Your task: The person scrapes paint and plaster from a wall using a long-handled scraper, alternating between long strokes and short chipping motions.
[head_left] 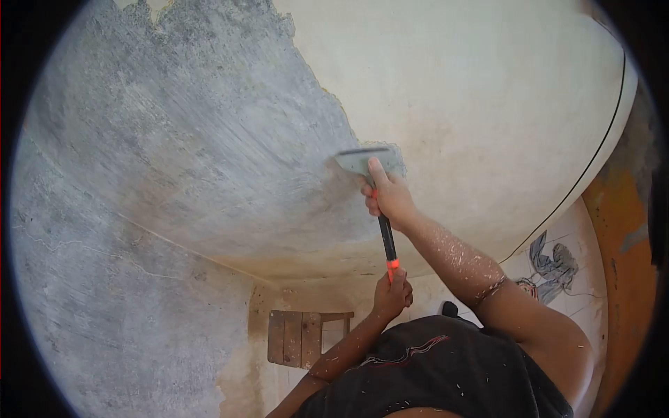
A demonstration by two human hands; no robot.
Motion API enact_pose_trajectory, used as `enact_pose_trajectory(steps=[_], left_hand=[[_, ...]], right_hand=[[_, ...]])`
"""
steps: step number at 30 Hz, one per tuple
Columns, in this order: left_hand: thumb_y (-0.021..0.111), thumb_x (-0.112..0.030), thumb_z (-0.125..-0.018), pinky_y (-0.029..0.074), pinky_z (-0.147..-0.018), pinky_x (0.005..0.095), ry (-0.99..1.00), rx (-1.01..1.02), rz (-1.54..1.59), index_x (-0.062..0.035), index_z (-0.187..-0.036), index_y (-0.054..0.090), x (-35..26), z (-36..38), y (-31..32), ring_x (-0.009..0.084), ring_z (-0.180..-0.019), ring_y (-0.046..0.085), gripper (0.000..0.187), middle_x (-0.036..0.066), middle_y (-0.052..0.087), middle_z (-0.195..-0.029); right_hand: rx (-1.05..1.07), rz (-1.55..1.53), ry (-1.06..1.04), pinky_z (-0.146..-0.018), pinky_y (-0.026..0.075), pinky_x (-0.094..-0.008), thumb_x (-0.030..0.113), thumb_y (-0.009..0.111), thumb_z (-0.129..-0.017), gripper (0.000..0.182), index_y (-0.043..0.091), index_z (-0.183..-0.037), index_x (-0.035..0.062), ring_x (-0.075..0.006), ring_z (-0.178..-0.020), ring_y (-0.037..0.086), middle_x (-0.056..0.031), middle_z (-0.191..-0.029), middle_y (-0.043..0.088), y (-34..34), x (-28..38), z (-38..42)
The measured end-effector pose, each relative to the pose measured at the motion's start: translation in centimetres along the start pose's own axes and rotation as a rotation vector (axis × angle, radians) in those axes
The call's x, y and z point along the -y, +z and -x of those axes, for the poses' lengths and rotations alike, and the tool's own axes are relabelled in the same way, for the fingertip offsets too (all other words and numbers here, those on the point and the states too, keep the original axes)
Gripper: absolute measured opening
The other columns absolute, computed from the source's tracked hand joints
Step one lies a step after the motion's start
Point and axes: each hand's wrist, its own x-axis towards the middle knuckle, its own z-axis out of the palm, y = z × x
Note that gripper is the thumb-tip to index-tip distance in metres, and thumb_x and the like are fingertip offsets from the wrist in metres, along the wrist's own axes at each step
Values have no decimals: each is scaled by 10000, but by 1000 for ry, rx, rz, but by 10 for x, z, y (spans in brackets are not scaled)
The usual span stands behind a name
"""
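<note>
A long-handled scraper (388, 240) with a wide blade and a black and orange handle is in both my hands. My right hand (390, 198) grips it just below the blade, thumb laid along the blade's back. Lower down, my left hand (392, 294) is wrapped around the orange end of the handle. The blade lies against the wall at the ragged border between bare grey plaster (230, 139) and the cream paint (488, 90). Pale flakes dot my right forearm. The blade's edge is slightly blurred.
Below, a wooden stool (303, 339) stands near the wall corner. A black cable (584, 174) runs down the right side of the painted wall. Grey cloth or plastic (554, 265) lies on the tiled floor beside an orange-brown surface (620, 230).
</note>
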Motion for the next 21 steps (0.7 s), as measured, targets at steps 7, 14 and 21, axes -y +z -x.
enact_pose_trajectory(steps=[7,14,21], left_hand=[[356,-367,-931,363,-373,272,44,18,-59,-90,-742,371,-6,-4,-9,123,-376,396,335,13,361,-497],[423,-325,-918,369,-362,260,-106,-8,54,-83,-755,390,22,10,-1,118,-373,419,294,14,391,-500],[403,-330,-925,364,-350,268,22,9,-26,-80,-764,399,-12,-1,-10,120,-364,417,298,16,384,-487]], right_hand=[[-49,17,115,-345,231,-217,478,449,-877,435,485,-823,48,-55,-382,306,41,-545,364,14,5,1],[-93,66,140,-343,241,-220,502,456,-866,472,504,-851,33,-55,-382,308,36,-552,377,-8,-29,6],[-10,12,67,-339,236,-220,499,460,-864,462,492,-866,38,-50,-375,309,44,-548,370,17,11,0]])
